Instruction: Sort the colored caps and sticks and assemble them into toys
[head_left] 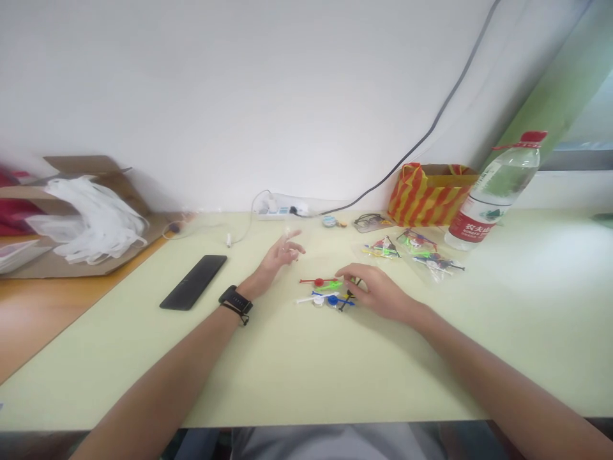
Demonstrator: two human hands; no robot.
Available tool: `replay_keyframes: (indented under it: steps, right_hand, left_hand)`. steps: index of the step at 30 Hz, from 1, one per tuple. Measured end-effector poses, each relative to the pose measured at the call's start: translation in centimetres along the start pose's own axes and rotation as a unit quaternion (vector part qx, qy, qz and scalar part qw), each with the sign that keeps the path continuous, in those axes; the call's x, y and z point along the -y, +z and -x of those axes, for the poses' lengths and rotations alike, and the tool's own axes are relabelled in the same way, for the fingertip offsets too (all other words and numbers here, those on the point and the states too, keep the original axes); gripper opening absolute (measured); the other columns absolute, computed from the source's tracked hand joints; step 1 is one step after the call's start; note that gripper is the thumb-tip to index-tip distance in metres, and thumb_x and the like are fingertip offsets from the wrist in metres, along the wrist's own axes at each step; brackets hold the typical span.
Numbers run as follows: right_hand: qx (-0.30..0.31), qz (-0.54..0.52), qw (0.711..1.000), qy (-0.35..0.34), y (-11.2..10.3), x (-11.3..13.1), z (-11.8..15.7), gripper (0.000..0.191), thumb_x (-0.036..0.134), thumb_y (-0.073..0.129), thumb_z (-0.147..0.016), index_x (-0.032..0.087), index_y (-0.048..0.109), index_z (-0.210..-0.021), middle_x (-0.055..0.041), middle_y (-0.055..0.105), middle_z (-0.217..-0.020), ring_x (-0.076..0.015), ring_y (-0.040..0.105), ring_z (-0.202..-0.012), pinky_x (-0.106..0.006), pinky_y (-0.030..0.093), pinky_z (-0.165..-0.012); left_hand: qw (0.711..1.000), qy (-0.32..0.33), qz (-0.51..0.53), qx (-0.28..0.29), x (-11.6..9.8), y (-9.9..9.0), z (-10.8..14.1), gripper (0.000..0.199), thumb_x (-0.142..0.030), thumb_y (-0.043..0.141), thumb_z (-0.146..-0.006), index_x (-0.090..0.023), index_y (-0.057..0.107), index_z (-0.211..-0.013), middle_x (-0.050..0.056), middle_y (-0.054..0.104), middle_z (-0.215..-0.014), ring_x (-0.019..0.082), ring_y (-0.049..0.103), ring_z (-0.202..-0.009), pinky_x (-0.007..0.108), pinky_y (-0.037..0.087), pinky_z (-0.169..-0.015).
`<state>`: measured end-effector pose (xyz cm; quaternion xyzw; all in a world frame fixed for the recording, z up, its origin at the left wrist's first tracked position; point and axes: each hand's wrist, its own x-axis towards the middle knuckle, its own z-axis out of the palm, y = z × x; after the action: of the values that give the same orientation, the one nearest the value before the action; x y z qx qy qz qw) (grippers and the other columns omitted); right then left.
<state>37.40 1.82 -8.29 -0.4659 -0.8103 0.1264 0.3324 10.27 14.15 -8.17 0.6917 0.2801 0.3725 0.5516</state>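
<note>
Arrow spinners (329, 296): lying in a loose group on the worktop (268, 370), beside and partly under the right hand's (378, 291) fingers. For the blue spinner (332, 300), pointing rightward, running nearly sideways along its long axis. Curling right fingers, slightly parted; cannot tell any hold. Spreading left hand's (279, 257) fingers wider, gripping nothing visible.

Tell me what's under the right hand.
Beside the fingertips of the right hand, a black arrow and a green arrow show on the table. Whatever may lie under the palm is covered and can't be seen.
</note>
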Motion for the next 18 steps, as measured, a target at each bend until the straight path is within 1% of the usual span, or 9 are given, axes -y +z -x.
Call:
replay_keyframes:
  steps: [2, 6, 10, 13, 15, 16, 18]
  right_hand:
    - [-0.041, -0.032, 0.999, 0.009, -0.4, 0.0, -0.2, 0.023, 0.019, 0.053, -0.099, 0.023, 0.070, -0.114, -0.0065, 0.077, -0.106, -0.0219, 0.072, -0.091, -0.037, 0.057, -0.080]
    - [-0.133, -0.100, 0.984, 0.056, -1.5, 0.0, -0.7, 0.016, 0.030, 0.061, -0.098, 0.022, 0.072, -0.105, -0.0062, 0.076, -0.093, -0.0210, 0.071, -0.079, -0.035, 0.057, -0.071]
    - [-0.214, -0.186, 0.953, 0.108, -2.7, -0.3, -1.0, 0.021, 0.041, 0.072, -0.092, 0.020, 0.073, -0.099, -0.0030, 0.072, -0.078, -0.0191, 0.070, -0.068, -0.034, 0.058, -0.067]
    - [-0.281, -0.213, 0.927, 0.127, -3.5, -0.7, -1.1, 0.025, 0.044, 0.077, -0.087, 0.021, 0.074, -0.095, -0.0008, 0.067, -0.069, -0.0165, 0.063, -0.059, -0.031, 0.055, -0.058]
    - [-0.310, -0.227, 0.914, 0.133, -3.9, -0.9, -1.2, 0.026, 0.045, 0.079, -0.085, 0.021, 0.074, -0.094, 0.0002, 0.065, -0.066, -0.0150, 0.059, -0.053, -0.031, 0.053, -0.052]
    - [-0.317, -0.239, 0.908, 0.136, -4.0, -1.0, -1.2, 0.026, 0.045, 0.080, -0.084, 0.022, 0.075, -0.093, 0.0004, 0.064, -0.065, -0.0150, 0.058, -0.053, -0.031, 0.053, -0.052]
    - [-0.314, -0.276, 0.897, 0.142, -4.2, -1.1, -1.2, 0.026, 0.044, 0.082, -0.083, 0.021, 0.075, -0.092, -0.0006, 0.067, -0.067, -0.0163, 0.062, -0.057, -0.033, 0.057, -0.058]
  left_hand:
    - [0.997, 0.017, -0.070, 0.007, -0.1, 0.1, 0.1, 0.070, -0.050, 0.069, -0.090, -0.021, 0.046, -0.150, 0.009, 0.064, -0.117, 0.021, 0.056, -0.104, 0.033, 0.044, -0.091]
    - [0.986, 0.006, -0.158, 0.047, -0.6, 0.7, 0.6, 0.077, -0.051, 0.073, -0.088, -0.026, 0.043, -0.153, 0.007, 0.062, -0.118, 0.020, 0.055, -0.101, 0.034, 0.046, -0.093]
    - [0.977, 0.007, -0.203, 0.061, -1.0, 1.3, 1.1, 0.079, -0.052, 0.076, -0.085, -0.029, 0.044, -0.154, 0.007, 0.061, -0.120, 0.022, 0.056, -0.108, 0.038, 0.045, -0.101]
    - [0.973, 0.011, -0.221, 0.062, -1.2, 1.4, 1.1, 0.081, -0.052, 0.078, -0.083, -0.030, 0.045, -0.153, 0.007, 0.061, -0.121, 0.023, 0.057, -0.109, 0.039, 0.044, -0.101]
    - [0.972, 0.008, -0.226, 0.066, -1.3, 1.4, 1.1, 0.083, -0.052, 0.080, -0.082, -0.030, 0.044, -0.154, 0.007, 0.062, -0.122, 0.023, 0.058, -0.108, 0.039, 0.045, -0.100]
    - [0.972, 0.005, -0.225, 0.069, -1.4, 1.5, 1.1, 0.084, -0.052, 0.081, -0.081, -0.031, 0.044, -0.154, 0.008, 0.062, -0.123, 0.023, 0.058, -0.108, 0.039, 0.045, -0.100]
    - [0.972, 0.004, -0.220, 0.077, -1.6, 1.6, 1.2, 0.085, -0.052, 0.083, -0.079, -0.030, 0.045, -0.153, 0.008, 0.062, -0.123, 0.024, 0.059, -0.110, 0.040, 0.045, -0.101]
